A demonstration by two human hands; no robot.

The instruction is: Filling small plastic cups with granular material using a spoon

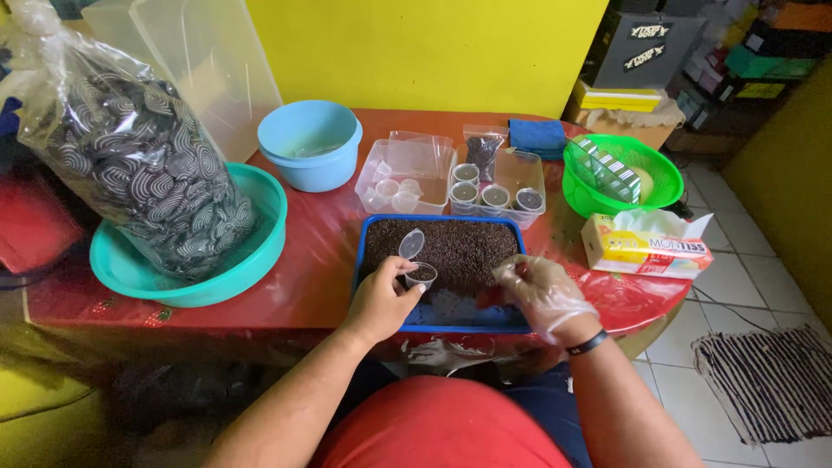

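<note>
My left hand (381, 299) holds a small clear plastic cup (421, 276) with its hinged lid (412, 243) standing open; dark granules sit inside it. It hovers over a blue tray (438, 328) filled with dark brown granules (459, 247). My right hand (537, 290), in a thin clear glove, is pinched shut above the tray's right side, fingertips towards the cup; what it pinches is too small to tell. A black band circles that wrist.
Behind the tray are clear boxes (407, 178) with empty and filled small cups (496, 197). A light blue bowl (310, 143), a teal basin (260, 251) holding a big bag of striped shells (143, 169), a green basket (620, 173) and a tissue box (646, 245) stand on the red table (312, 277).
</note>
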